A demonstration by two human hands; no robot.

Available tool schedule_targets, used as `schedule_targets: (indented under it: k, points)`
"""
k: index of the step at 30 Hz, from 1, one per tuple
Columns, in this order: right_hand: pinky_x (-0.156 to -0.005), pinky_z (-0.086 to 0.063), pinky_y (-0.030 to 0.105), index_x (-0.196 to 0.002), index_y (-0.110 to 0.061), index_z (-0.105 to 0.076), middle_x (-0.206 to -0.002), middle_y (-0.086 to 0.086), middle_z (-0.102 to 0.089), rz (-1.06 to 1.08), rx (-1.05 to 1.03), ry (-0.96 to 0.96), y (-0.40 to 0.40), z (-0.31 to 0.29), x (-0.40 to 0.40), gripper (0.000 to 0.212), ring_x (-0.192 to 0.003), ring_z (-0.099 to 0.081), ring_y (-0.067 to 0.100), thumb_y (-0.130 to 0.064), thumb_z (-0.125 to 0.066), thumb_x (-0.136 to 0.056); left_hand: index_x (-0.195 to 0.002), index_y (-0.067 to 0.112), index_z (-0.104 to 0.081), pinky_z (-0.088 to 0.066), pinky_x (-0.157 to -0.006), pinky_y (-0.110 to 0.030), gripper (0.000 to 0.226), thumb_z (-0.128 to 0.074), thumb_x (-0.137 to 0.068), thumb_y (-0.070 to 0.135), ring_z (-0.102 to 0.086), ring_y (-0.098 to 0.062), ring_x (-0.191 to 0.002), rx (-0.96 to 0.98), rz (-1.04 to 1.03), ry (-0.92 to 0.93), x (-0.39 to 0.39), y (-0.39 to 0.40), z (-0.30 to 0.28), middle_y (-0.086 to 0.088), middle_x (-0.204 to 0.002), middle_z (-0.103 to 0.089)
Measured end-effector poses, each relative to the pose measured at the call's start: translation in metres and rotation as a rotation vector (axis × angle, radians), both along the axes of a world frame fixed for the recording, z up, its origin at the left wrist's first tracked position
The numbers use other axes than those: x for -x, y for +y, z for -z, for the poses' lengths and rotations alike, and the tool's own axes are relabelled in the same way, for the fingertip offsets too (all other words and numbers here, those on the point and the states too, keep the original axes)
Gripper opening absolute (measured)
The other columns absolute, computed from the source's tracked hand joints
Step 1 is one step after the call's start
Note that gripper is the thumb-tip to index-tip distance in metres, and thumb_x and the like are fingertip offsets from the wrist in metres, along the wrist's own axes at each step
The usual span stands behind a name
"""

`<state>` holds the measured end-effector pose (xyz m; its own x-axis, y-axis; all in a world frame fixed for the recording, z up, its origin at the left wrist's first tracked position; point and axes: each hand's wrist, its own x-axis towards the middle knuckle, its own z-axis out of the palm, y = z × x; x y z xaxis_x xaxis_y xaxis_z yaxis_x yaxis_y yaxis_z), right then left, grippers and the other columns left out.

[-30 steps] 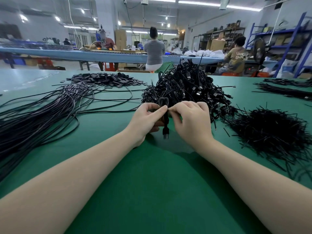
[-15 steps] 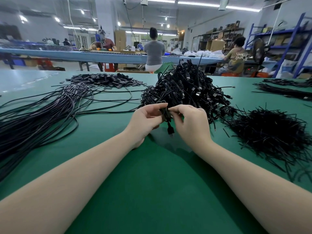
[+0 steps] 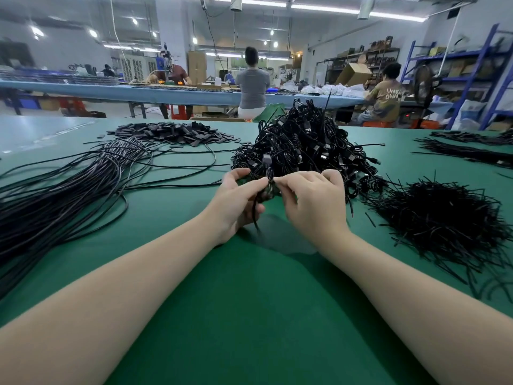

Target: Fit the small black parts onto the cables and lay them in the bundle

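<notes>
From the head camera, the left hand (image 3: 236, 201) and the right hand (image 3: 311, 201) meet fingertip to fingertip above the green table mat (image 3: 249, 315), both pinching a thin black cable (image 3: 256, 209) whose plug end (image 3: 267, 160) points up. Just behind them rises the tangled heap of coiled black cables (image 3: 305, 151). Flat small black parts (image 3: 172, 133) lie far left, loose long black cables (image 3: 55, 190) at left, short black ties (image 3: 444, 218) at right.

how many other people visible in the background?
3, maybe more hidden: one in a grey top at centre, one in a printed shirt seated right, one in a dark red shirt at left.
</notes>
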<state>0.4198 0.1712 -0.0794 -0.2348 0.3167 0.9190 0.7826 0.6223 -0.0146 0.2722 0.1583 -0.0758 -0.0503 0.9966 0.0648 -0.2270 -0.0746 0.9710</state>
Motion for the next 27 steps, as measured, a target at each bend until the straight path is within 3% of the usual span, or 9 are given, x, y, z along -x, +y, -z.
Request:
schedule_targets:
  k: [2,4,7,10,14,16,19,24,27]
  points:
    - [-0.071,-0.029,0.036,-0.081,-0.016,-0.074,-0.078,-0.002,-0.073,-0.012,-0.002,-0.003,-0.001,0.0,0.002,0.006,-0.067,-0.068,0.02,-0.014,-0.07,-0.084,-0.092,0.029,-0.051,-0.036,-0.039,-0.015,0.012,-0.057,-0.095,0.019,-0.049,-0.009,-0.039,0.03,0.067,-0.067,0.003,0.0,-0.002,0.006,-0.056,-0.059]
    - [-0.072,-0.029,0.035,-0.082,-0.016,-0.074,-0.08,-0.003,-0.074,-0.019,0.059,0.007,-0.001,0.001,0.002,0.006,-0.07,-0.069,0.019,-0.015,-0.068,-0.085,-0.086,0.029,-0.062,-0.039,-0.042,-0.015,0.022,-0.05,-0.098,0.016,-0.06,-0.013,-0.048,0.014,0.147,-0.063,0.006,-0.001,-0.001,0.004,-0.063,-0.061]
    - [-0.078,-0.029,0.034,-0.089,-0.017,-0.074,-0.086,-0.002,-0.074,-0.008,0.219,0.056,0.001,0.002,-0.003,0.01,-0.077,-0.068,0.02,-0.017,-0.064,-0.088,-0.098,0.035,-0.071,-0.042,-0.049,-0.017,0.041,-0.041,-0.097,0.008,-0.071,-0.017,-0.07,-0.018,0.198,-0.001,0.006,0.001,0.001,0.004,-0.078,-0.07]
    - [-0.08,-0.034,0.036,-0.093,-0.018,-0.074,-0.089,-0.003,-0.074,-0.011,0.281,0.075,0.004,0.003,-0.005,0.011,-0.079,-0.066,0.02,-0.018,-0.064,-0.089,-0.105,0.031,-0.069,-0.043,-0.051,-0.014,0.033,-0.054,-0.093,0.005,-0.07,-0.011,-0.078,-0.075,0.168,0.071,0.003,0.001,0.004,0.006,-0.087,-0.073]
    - [-0.078,-0.035,0.035,-0.091,-0.018,-0.074,-0.085,-0.003,-0.073,-0.051,0.284,0.08,0.003,0.003,-0.003,0.01,-0.075,-0.066,0.02,-0.015,-0.066,-0.086,-0.104,0.015,-0.07,-0.043,-0.054,-0.009,0.029,-0.064,-0.085,-0.007,-0.065,-0.001,-0.067,-0.192,0.026,0.111,-0.001,0.003,0.009,0.007,-0.075,-0.071]
    - [-0.075,-0.034,0.035,-0.088,-0.019,-0.074,-0.081,-0.004,-0.073,-0.056,0.253,0.071,0.001,0.003,-0.001,0.01,-0.072,-0.065,0.019,-0.014,-0.066,-0.085,-0.101,0.007,-0.07,-0.044,-0.059,-0.012,0.018,-0.071,-0.084,0.006,-0.058,0.002,-0.062,-0.188,-0.083,0.147,-0.002,0.005,0.011,0.009,-0.07,-0.066]
    - [-0.076,-0.031,0.035,-0.086,-0.021,-0.073,-0.08,-0.006,-0.072,-0.044,0.194,0.055,-0.002,0.002,0.002,0.012,-0.073,-0.066,0.017,-0.017,-0.062,-0.087,-0.087,0.015,-0.066,-0.048,-0.066,-0.018,0.011,-0.072,-0.084,0.024,-0.058,-0.004,-0.07,-0.146,-0.132,0.14,-0.002,0.006,0.011,0.01,-0.071,-0.066]
    - [-0.073,-0.031,0.036,-0.08,-0.018,-0.074,-0.075,-0.005,-0.072,0.004,-0.066,-0.052,0.0,0.0,0.001,0.01,-0.069,-0.067,0.02,-0.012,-0.067,-0.083,-0.103,0.019,-0.048,-0.04,-0.042,-0.017,0.026,-0.068,-0.089,0.028,-0.06,-0.012,-0.049,-0.057,-0.075,0.025,0.001,0.002,0.004,0.003,-0.06,-0.067]
    - [-0.074,-0.032,0.036,-0.081,-0.018,-0.074,-0.075,-0.005,-0.071,-0.016,-0.107,-0.086,-0.001,0.001,0.004,0.011,-0.068,-0.066,0.021,-0.011,-0.066,-0.084,-0.093,0.024,-0.05,-0.035,-0.04,-0.015,0.015,-0.065,-0.091,0.025,-0.05,-0.008,-0.041,-0.012,-0.02,0.021,0.005,0.001,0.002,0.001,-0.056,-0.063]
